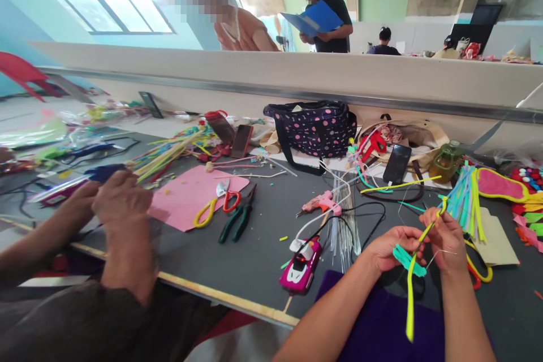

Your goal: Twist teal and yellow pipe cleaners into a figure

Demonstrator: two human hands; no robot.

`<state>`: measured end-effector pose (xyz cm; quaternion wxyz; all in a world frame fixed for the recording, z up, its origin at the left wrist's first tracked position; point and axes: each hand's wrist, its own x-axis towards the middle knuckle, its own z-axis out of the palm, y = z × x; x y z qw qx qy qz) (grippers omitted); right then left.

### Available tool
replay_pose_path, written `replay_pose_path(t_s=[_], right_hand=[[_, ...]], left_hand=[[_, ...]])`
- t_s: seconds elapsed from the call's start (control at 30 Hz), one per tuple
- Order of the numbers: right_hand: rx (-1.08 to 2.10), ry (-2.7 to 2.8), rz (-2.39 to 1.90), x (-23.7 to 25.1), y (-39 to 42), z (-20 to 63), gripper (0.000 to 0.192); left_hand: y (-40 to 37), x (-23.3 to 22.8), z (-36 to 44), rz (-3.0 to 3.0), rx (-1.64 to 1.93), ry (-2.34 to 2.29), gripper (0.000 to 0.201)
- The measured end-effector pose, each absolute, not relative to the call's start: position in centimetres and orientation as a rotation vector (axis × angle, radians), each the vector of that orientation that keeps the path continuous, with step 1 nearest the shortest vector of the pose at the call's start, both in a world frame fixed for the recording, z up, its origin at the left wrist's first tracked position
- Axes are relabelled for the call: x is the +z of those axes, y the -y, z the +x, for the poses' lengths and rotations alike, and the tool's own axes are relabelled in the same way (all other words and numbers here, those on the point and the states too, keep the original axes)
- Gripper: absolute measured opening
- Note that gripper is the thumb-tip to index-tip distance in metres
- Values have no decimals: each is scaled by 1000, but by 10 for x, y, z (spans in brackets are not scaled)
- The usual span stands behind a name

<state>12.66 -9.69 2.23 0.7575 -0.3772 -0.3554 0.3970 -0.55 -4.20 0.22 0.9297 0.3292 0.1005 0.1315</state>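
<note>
While the two hands are held close together above the near right part of the dark tabletop (pixel 254 249), a yellow pipe cleaner (pixel 410 288) is gripped between them. The right hand (pixel 445 240) is closed around the upper stretch of that stem, its fingers pinched on it near the bent top end, and the left hand (pixel 388 248) is closed on it lower down, where a teal pipe cleaner (pixel 407 259) is wound about the yellow one. The yellow stem's long free end hangs down between the forearms, over a purple cloth (pixel 382 322) at the tabletop's near edge.

Just left of the left hand, a pink toy car (pixel 300 270) is seen lying on the tabletop, with a bundle of thin wires (pixel 343 220) beside it and a pink glue gun (pixel 320 202) a little further back. A bunch of coloured pipe cleaners (pixel 466 201) is spread just beyond the right hand. Further left, green-handled pliers (pixel 237 219) and scissors (pixel 220 203) with red and yellow handles are laid by a pink sheet (pixel 182 195). A dotted bag (pixel 314 127) and a black phone (pixel 396 164) are placed toward the back. At the far left, a co-worker's hands (pixel 114 198) are held together over the tabletop's edge.
</note>
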Motion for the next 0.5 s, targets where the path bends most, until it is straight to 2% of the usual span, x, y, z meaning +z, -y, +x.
replay_pose_path(t_s=[0.3, 0.5], right_hand=[[977, 784, -755, 25, 98, 120, 21], [855, 785, -763, 24, 97, 125, 18]], left_hand=[[47, 7, 0, 915, 458, -314, 43], [38, 9, -7, 1316, 710, -427, 33]])
